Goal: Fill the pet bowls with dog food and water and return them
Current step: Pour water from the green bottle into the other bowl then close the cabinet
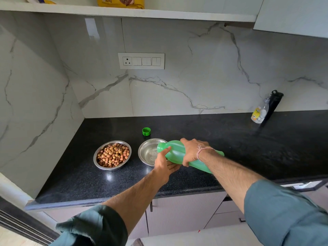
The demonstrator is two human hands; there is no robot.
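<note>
On the black counter [230, 139], I've got the green bottle [175, 148] tipped on its side, neck over the steel water bowl [147, 150]. My right hand [192, 151] wraps its middle; my left hand [165, 164] props it near the neck, fingers loosely open. Kibble bowl [112, 155] sits just left, green cap [146, 131] behind.
</note>
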